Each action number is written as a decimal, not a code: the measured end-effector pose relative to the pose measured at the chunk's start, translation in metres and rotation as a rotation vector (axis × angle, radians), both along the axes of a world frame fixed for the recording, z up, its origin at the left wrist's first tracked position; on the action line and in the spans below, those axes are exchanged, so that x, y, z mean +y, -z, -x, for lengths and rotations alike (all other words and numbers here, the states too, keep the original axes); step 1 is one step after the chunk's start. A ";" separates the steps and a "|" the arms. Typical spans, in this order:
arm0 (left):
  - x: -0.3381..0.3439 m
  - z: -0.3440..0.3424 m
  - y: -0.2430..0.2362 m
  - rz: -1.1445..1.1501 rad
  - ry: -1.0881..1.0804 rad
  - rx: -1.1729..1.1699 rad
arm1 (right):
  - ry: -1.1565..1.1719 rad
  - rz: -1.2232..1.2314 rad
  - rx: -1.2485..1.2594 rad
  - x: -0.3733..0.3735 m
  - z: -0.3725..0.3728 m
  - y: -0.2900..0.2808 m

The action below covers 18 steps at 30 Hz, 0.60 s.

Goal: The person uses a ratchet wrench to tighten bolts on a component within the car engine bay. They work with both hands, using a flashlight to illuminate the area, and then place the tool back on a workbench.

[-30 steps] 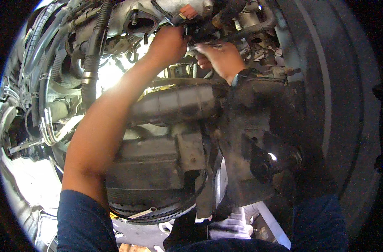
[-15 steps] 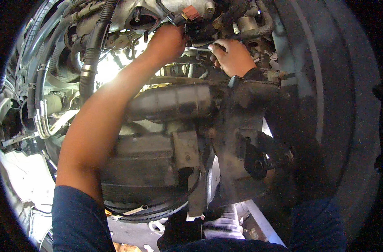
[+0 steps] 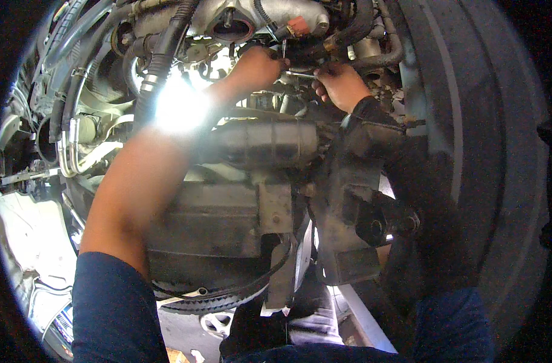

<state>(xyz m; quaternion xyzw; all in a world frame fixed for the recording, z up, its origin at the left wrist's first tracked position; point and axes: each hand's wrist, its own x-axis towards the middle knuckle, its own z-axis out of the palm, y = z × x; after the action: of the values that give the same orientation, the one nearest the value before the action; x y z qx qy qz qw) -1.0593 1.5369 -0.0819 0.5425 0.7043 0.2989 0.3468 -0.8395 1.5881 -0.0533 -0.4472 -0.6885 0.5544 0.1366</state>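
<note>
Deep in an engine bay, my right hand (image 3: 342,86) pinches the end of a slim metal rod (image 3: 301,74), which reaches left toward my other hand. My left hand (image 3: 256,68) is closed, with thumb and forefinger against a thin upright metal piece (image 3: 285,49); whether it grips that piece or something else is hidden. Just above both hands is an orange-red connector (image 3: 298,26) at the end of a corrugated cable. A cast metal housing (image 3: 191,17) with a round opening lies beyond my left hand.
A ribbed black hose (image 3: 165,55) runs down beside my left forearm, near a bright glare. Below my hands lies a dark cylinder (image 3: 270,138). A wrench (image 3: 185,296) rests low on the left, and a dark panel (image 3: 475,151) walls the right side.
My left hand has drawn back from under the connector, so its fingers show more clearly. The view has shifted slightly; my right hand still holds the rod.
</note>
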 end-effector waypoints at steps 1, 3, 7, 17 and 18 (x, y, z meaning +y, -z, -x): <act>0.000 0.000 0.000 -0.005 -0.009 0.001 | -0.009 0.021 -0.072 0.002 0.003 -0.005; 0.000 0.000 -0.003 -0.012 -0.024 0.008 | -0.222 -0.044 -0.071 0.007 0.011 -0.016; 0.000 0.002 -0.004 0.004 0.056 0.156 | -0.291 0.110 -0.067 0.005 0.004 -0.034; 0.003 0.007 0.005 -0.098 0.097 0.208 | -0.463 0.047 0.063 -0.008 0.016 -0.037; 0.001 0.008 0.001 -0.092 0.127 0.252 | -0.518 -0.075 0.024 -0.006 0.020 -0.036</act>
<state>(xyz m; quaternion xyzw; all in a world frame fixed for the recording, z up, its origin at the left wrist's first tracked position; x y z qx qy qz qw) -1.0673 1.5380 -0.0833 0.6346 0.6921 0.2378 0.2486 -0.8597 1.5822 -0.0175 -0.2441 -0.7983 0.5504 0.0150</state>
